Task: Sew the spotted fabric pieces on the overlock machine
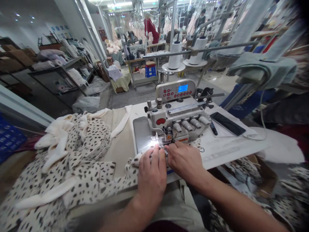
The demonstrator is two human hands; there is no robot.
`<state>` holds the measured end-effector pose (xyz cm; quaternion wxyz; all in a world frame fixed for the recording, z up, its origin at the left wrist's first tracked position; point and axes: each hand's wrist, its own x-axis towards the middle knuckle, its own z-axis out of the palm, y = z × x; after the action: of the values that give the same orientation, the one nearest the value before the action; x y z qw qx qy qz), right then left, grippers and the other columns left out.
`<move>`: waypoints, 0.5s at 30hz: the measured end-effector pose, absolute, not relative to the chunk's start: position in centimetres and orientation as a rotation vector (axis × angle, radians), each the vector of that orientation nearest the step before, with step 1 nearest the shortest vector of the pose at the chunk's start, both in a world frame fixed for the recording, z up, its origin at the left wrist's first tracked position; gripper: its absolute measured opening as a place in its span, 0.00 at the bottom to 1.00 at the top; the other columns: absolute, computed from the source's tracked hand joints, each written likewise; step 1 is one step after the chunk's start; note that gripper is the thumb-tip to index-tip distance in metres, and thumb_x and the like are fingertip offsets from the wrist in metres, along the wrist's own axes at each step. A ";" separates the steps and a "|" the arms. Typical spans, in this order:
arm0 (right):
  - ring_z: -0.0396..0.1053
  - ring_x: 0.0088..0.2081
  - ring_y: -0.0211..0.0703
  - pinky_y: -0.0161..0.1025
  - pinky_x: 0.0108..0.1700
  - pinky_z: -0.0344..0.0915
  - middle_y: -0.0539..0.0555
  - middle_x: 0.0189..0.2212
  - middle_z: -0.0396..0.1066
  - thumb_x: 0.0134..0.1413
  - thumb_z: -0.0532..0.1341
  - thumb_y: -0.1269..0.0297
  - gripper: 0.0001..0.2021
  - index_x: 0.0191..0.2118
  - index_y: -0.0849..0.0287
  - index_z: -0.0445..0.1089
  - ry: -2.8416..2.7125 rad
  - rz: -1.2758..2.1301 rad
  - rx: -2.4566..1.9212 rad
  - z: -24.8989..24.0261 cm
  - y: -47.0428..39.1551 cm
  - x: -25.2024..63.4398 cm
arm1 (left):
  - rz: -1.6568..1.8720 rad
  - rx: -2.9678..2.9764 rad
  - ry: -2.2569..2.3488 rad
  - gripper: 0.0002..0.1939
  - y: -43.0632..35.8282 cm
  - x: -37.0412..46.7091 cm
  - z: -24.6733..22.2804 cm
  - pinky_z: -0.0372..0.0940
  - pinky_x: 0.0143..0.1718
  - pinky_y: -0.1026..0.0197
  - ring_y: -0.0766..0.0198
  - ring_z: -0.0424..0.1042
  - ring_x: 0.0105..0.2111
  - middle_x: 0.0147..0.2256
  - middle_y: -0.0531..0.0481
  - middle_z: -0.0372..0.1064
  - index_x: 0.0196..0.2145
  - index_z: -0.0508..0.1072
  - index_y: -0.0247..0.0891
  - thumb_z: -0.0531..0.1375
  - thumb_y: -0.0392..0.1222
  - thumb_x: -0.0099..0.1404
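A white sewing machine (156, 119) with a lit lamp at its needle stands on the table. Just in front of the needle, my left hand (152, 169) presses spotted fabric (131, 169) down, its fingers together and pointing at the presser foot. Close on its right is my right hand (184, 159), fingers curled at the fabric's edge beside the foot. Its fingertips are partly hidden. The spotted cloth runs leftward from my left hand into a large heap (96, 138) with cream trim.
A black phone (228, 123) and a dark pen (213, 128) lie right of the machine. Thread cones (175, 54) stand behind it. A metal rack (60, 75) is at the back left. More spotted cloth (246, 170) sits below the table's right side.
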<state>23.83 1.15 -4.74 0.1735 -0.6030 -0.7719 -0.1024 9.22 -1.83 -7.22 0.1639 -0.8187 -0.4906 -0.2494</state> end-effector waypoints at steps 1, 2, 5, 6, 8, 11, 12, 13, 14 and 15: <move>0.68 0.23 0.43 0.40 0.26 0.46 0.56 0.22 0.72 0.66 0.55 0.66 0.16 0.26 0.60 0.72 -2.159 -0.305 -1.705 -5.0 1.0 23.9 | -0.735 -2.342 -1.412 0.21 -1.9 9.2 -7.1 0.63 0.54 0.43 0.45 0.65 0.55 0.59 0.35 0.66 0.57 0.66 0.30 0.59 0.30 0.67; 0.68 0.24 0.43 0.39 0.26 0.46 0.56 0.22 0.71 0.66 0.55 0.65 0.17 0.26 0.60 0.71 -2.120 -0.316 -1.701 -5.4 0.7 24.0 | -0.765 -2.361 -1.433 0.22 -1.9 9.1 -6.9 0.62 0.55 0.43 0.46 0.64 0.55 0.58 0.34 0.66 0.58 0.65 0.29 0.59 0.31 0.67; 0.67 0.25 0.42 0.39 0.28 0.49 0.54 0.22 0.69 0.68 0.54 0.63 0.18 0.25 0.58 0.70 -2.004 -0.299 -1.673 -6.4 -0.6 24.5 | -0.841 -2.500 -1.494 0.30 -1.7 8.4 -6.1 0.62 0.54 0.44 0.46 0.64 0.54 0.50 0.35 0.71 0.63 0.57 0.27 0.59 0.34 0.65; 0.66 0.25 0.42 0.39 0.29 0.49 0.53 0.22 0.69 0.68 0.54 0.63 0.18 0.25 0.58 0.70 -1.974 -0.276 -1.661 -6.7 -1.2 24.6 | -0.852 -2.555 -1.504 0.33 -1.7 8.1 -5.9 0.62 0.53 0.44 0.47 0.64 0.53 0.46 0.37 0.72 0.64 0.55 0.27 0.60 0.34 0.64; 0.65 0.25 0.41 0.39 0.29 0.50 0.52 0.21 0.68 0.68 0.53 0.64 0.18 0.26 0.57 0.70 -1.937 -0.218 -1.631 -7.2 -2.4 25.0 | -0.862 -2.646 -1.503 0.35 -1.3 7.5 -5.3 0.62 0.52 0.44 0.47 0.65 0.51 0.41 0.41 0.72 0.65 0.53 0.28 0.59 0.35 0.63; 0.66 0.25 0.41 0.39 0.30 0.52 0.52 0.22 0.67 0.69 0.53 0.65 0.17 0.28 0.57 0.70 -1.928 -0.102 -1.584 -7.5 -4.3 25.3 | -0.869 -2.707 -1.522 0.31 -0.4 7.0 -4.8 0.61 0.50 0.43 0.49 0.65 0.48 0.39 0.43 0.70 0.62 0.57 0.31 0.58 0.35 0.63; 0.66 0.26 0.41 0.39 0.31 0.53 0.52 0.23 0.67 0.69 0.53 0.65 0.16 0.28 0.58 0.70 -1.931 -0.059 -1.565 -7.6 -4.8 25.4 | -0.857 -2.718 -1.546 0.27 0.0 6.9 -4.7 0.60 0.50 0.43 0.49 0.65 0.48 0.40 0.43 0.70 0.59 0.60 0.32 0.57 0.35 0.63; 0.67 0.26 0.41 0.38 0.32 0.54 0.52 0.23 0.67 0.69 0.53 0.66 0.16 0.29 0.58 0.70 -1.932 -0.021 -1.546 -7.7 -5.2 25.5 | -0.837 -2.722 -1.576 0.22 0.5 6.9 -4.6 0.60 0.50 0.43 0.49 0.65 0.47 0.40 0.43 0.69 0.55 0.63 0.33 0.57 0.34 0.63; 0.67 0.27 0.41 0.38 0.32 0.55 0.52 0.24 0.68 0.69 0.53 0.66 0.15 0.30 0.58 0.70 -1.930 0.013 -1.528 -7.7 -5.5 25.5 | -0.816 -2.720 -1.603 0.17 1.0 6.8 -4.5 0.60 0.49 0.43 0.49 0.64 0.46 0.39 0.42 0.69 0.50 0.66 0.34 0.56 0.34 0.62; 0.67 0.27 0.41 0.38 0.32 0.55 0.52 0.24 0.68 0.69 0.53 0.66 0.14 0.32 0.58 0.70 -1.928 0.045 -1.508 -7.8 -5.7 25.6 | -0.801 -2.712 -1.621 0.12 1.6 6.8 -4.4 0.60 0.49 0.43 0.49 0.64 0.45 0.39 0.42 0.69 0.45 0.67 0.35 0.55 0.33 0.62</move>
<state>25.55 -5.67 -7.78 0.3398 -0.5793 -0.7407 0.0173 6.78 1.56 -4.39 -0.0589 -0.8305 -0.4966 -0.2453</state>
